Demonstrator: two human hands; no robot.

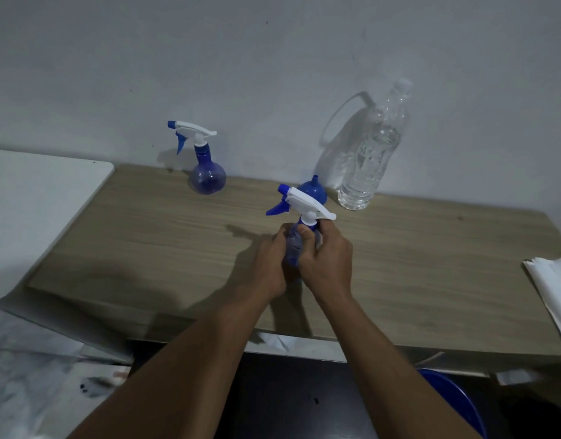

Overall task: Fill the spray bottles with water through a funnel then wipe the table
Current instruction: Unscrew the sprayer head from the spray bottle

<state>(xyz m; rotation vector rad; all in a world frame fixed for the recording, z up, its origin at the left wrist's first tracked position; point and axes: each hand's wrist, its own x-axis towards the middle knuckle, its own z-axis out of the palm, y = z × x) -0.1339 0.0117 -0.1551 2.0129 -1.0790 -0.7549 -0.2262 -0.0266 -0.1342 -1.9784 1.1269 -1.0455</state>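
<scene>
I report from the head view. Both hands meet over the middle of the desk on the near spray bottle, a blue, see-through bottle with a white trigger head and a blue nozzle pointing left.

Left hand: the grip is closed round the bottle's round body from the left, fingers curled behind it.

Right hand: the grip is closed on the upper body and neck, with the thumb pressed just under the white collar of the head.

The bottle leans a little to the right. I cannot tell whether its base touches the desk.

The far spray bottle, of the same make, stands upright at the back edge by the wall, well apart to the left, with its head fitted on.

The funnel, blue, sits mouth down with its spout up, just behind the held bottle's head.

The water bottle, clear plastic and largely full, stands upright just to the right of the funnel, against the wall.

A stack of white paper lies at the desk's right edge, partly out of view
</scene>
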